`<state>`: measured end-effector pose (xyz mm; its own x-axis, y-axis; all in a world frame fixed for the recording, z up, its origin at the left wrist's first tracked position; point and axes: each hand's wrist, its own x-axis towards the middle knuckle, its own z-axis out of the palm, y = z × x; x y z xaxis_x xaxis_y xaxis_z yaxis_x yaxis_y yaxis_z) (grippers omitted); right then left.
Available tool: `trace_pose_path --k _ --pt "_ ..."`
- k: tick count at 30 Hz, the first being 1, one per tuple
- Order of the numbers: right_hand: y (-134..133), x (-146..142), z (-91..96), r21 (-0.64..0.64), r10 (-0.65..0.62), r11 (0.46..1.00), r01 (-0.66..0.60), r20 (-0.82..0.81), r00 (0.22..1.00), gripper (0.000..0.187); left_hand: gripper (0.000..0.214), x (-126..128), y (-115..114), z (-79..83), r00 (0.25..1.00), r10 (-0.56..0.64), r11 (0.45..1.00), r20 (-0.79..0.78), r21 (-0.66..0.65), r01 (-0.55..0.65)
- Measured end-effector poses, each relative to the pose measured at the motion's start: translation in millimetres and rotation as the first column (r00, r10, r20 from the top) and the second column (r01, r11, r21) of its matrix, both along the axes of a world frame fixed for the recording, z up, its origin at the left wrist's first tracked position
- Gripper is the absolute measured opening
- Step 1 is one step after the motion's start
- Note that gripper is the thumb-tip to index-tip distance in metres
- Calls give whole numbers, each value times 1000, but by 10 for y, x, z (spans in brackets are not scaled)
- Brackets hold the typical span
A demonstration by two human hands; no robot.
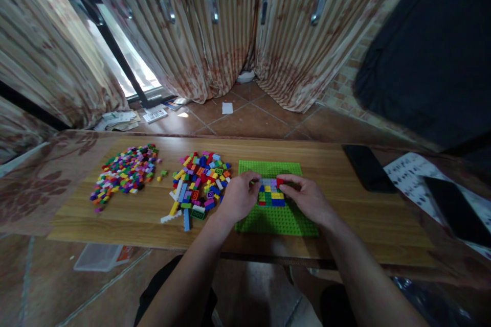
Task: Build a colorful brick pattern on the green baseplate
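A green baseplate (268, 168) lies on the wooden table (345, 214) in front of me. On it sits a small patch of joined bricks (271, 196) in blue, yellow, green, red and lilac. My right hand (307, 196) pinches a small red brick (280, 182) at the patch's upper right corner. My left hand (238, 196) rests on the plate's left side, its fingers curled against the patch's left edge. Whether anything is in the left fingers is hidden.
A pile of larger mixed bricks (199, 181) lies just left of the plate, and a pile of small bricks (125, 171) farther left. Two dark phones (368, 167) (456, 209) and a printed sheet (412, 176) lie on the right. Curtains hang beyond the table.
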<state>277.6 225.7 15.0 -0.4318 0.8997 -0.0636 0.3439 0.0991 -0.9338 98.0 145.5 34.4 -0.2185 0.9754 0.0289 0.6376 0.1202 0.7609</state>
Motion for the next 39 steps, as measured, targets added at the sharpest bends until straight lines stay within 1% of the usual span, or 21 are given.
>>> trace_pose_path --k 9,16,21,24,28,31,34,36,39 --pt "11 18 -8 -30 41 999 -41 9 999 31 26 2 6 -26 1000 -21 1000 -20 -9 21" --pt "33 25 -3 27 95 995 -97 51 994 31 26 15 -3 -31 998 -33 999 -61 -3 33" --pt "50 38 -23 59 122 990 -129 110 986 31 26 37 0 -8 995 -22 999 -95 -34 19" --pt "50 41 -36 85 136 985 -149 142 980 29 26 44 -3 -7 994 -20 1000 -109 -26 17" --pt "47 41 -49 98 150 982 -163 130 980 28 25 44 -7 -12 992 -19 1000 -123 -10 18" --pt "52 59 -47 72 169 982 -177 115 979 29 25 36 -6 -15 993 -28 1000 -118 -3 28" --pt "65 99 -20 -22 202 979 -201 56 978 33 24 27 -4 -18 994 -32 999 -106 -5 32" --pt "77 126 7 -93 211 973 -209 2 978 42 24 23 -3 -19 994 -33 999 -104 -11 32" --pt "93 128 37 -152 154 976 -159 -43 987 52 25 19 -3 -18 993 -30 999 -118 -17 28"
